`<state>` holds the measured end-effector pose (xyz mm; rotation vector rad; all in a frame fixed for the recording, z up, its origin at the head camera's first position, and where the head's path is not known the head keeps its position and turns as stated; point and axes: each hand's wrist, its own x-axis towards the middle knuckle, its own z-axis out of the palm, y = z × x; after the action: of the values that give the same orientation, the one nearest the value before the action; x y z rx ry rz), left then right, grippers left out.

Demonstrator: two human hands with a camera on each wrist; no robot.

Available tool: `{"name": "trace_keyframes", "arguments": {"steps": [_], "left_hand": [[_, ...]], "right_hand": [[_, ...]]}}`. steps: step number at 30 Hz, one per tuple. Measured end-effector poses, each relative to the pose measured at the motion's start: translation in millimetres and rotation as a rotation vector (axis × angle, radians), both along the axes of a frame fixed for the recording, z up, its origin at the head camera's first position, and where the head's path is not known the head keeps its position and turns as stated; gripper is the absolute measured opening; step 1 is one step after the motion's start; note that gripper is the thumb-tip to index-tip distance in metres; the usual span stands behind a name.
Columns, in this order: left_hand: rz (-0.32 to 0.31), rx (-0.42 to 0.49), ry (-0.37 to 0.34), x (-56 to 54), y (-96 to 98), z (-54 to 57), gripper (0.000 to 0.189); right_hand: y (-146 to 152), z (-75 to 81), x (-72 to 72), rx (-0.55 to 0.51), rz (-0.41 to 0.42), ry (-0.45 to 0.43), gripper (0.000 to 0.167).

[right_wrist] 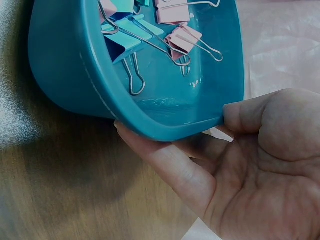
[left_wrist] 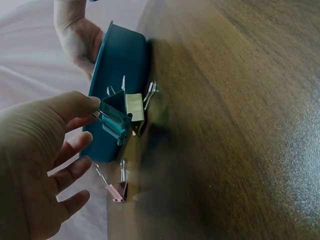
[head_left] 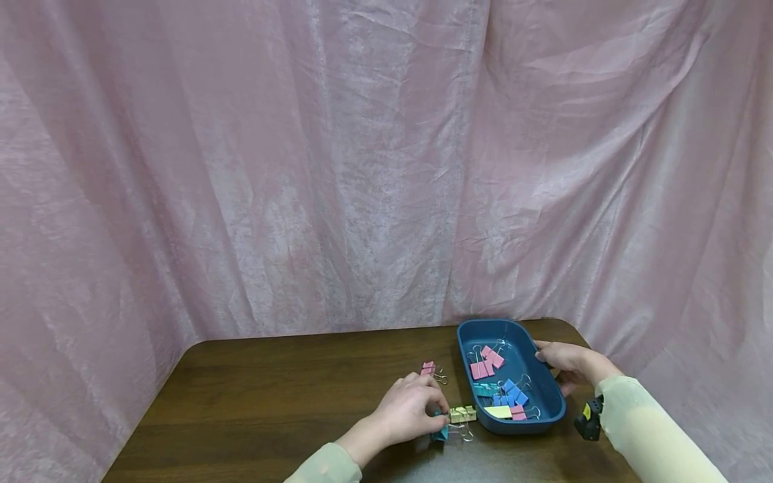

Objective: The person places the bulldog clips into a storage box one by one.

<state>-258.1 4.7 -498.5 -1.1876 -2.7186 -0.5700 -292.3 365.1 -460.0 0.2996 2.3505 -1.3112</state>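
Between thumb and forefinger, my left hand (head_left: 410, 408) pinches a teal binder clip (left_wrist: 114, 122), its other fingers spread apart. Just beyond that clip, against the near left side of a blue plastic tray (head_left: 512, 335), lies a yellow binder clip (head_left: 463, 414). A pink binder clip (head_left: 428, 369) rests on the table behind the left hand. My right hand (head_left: 570, 362) grips the tray's right side, thumb at the rim and fingers under the outside, as the right wrist view shows. In the tray lie pink clips (head_left: 482, 370), blue clips (head_left: 513, 391), a teal clip (head_left: 486, 389) and a yellow one (head_left: 498, 412).
The brown wooden table (head_left: 272, 396) extends to the left of the hands. Behind it hangs a pink curtain (head_left: 362, 168). A small black device (head_left: 588, 419) sits at the right wrist. The tray stands near the table's right end.
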Motion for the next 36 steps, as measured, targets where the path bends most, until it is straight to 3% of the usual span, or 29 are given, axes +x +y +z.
{"name": "trace_keyframes", "arguments": {"steps": [14,21,36], "left_hand": [[0.002,0.057,0.022,2.1,-2.6,11.0,0.007],[0.01,0.087,-0.026,1.8,-3.4,18.8,0.007],[0.001,0.166,0.038,2.9,-2.4,35.4,0.009]], "right_hand": [[1,0.1,0.0,0.021,0.014,0.005,0.059],[3,-0.1,-0.5,0.024,0.026,0.0,0.058],[3,-0.6,-1.2,0.014,0.023,-0.004,0.059]]}}
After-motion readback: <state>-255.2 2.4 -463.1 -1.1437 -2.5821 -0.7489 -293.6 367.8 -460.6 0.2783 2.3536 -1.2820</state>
